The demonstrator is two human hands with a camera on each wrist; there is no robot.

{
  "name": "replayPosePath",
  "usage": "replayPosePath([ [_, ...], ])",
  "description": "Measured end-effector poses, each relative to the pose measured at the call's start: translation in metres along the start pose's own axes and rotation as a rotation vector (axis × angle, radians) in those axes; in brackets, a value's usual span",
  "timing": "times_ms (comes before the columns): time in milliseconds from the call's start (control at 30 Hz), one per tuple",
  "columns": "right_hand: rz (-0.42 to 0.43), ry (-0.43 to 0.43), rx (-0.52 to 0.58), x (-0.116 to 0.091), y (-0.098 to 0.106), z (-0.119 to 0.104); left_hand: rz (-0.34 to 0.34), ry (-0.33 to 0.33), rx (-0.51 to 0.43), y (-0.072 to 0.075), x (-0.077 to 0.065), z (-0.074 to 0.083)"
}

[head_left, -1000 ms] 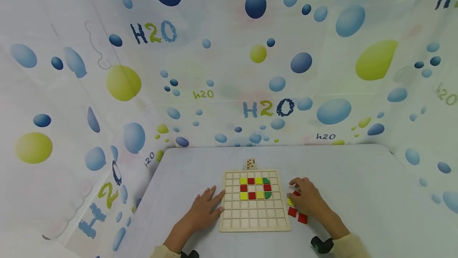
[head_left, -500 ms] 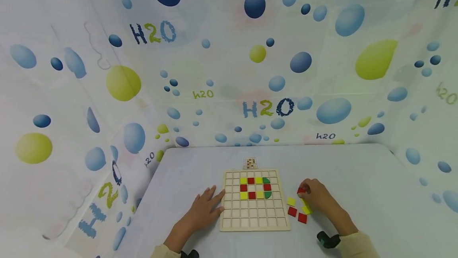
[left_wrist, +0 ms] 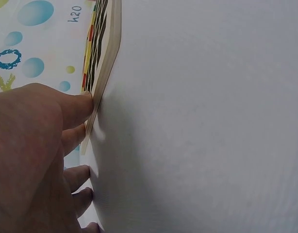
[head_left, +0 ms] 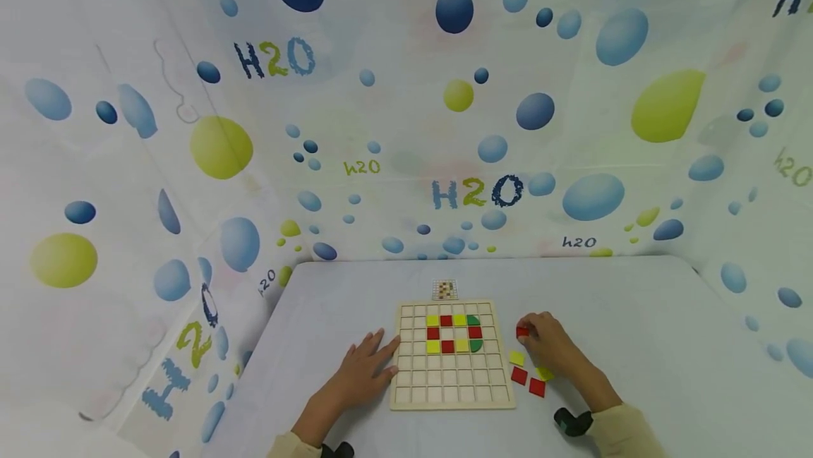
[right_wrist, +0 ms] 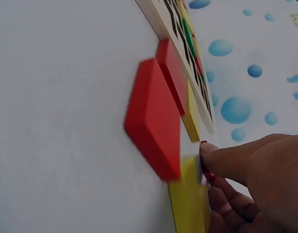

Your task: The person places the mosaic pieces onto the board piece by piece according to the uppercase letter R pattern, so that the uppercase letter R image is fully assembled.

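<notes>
A square wooden grid board (head_left: 451, 378) lies on the white table, with red and yellow square tiles and two green rounded pieces set in a ring in its upper cells. At its left edge rests my left hand (head_left: 363, 371), fingers spread, thumb and index fingertips against the frame. My right hand (head_left: 551, 345) is beside the board's right edge and pinches a red tile (head_left: 522, 332) between thumb and fingers. Below that hand lie a yellow tile (head_left: 517, 358), two red tiles, the nearer one (right_wrist: 156, 121) large in the right wrist view, and more yellow (right_wrist: 188, 199), partly hidden by the hand.
A small printed pattern card (head_left: 444, 290) lies just beyond the board's far edge. Behind the table (head_left: 610, 296) hangs a white sheet with blue and green drops. Dark wrist cameras (head_left: 573, 422) are strapped by the cuffs.
From over the loose tiles, my right hand took a red tile, drew it rightward, then brought it back left and slightly up towards the board. My left hand stayed at the board's edge.
</notes>
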State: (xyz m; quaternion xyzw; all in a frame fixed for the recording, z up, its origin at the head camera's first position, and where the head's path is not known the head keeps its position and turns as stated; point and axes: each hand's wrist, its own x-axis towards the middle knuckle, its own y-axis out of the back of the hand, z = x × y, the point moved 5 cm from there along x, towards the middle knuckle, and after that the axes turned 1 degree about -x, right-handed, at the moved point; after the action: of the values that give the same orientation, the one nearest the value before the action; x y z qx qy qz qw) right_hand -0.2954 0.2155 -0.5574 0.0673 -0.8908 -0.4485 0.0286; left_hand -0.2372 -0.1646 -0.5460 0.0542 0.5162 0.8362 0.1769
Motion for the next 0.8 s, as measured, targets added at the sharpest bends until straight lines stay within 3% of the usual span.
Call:
replayPosePath([
  [367,-0.009,0.076,0.068,0.008,-0.008,-0.039,0.003,-0.008,0.006,0.002,0.0,0.001],
  [500,-0.025,0.09,0.087,0.006,-0.017,-0.061,0.007,-0.008,0.001,0.001,0.0,0.001],
  [800,-0.062,0.224,0.105,-0.005,-0.046,-0.116,0.002,-0.003,0.001,-0.001,0.001,-0.002],
])
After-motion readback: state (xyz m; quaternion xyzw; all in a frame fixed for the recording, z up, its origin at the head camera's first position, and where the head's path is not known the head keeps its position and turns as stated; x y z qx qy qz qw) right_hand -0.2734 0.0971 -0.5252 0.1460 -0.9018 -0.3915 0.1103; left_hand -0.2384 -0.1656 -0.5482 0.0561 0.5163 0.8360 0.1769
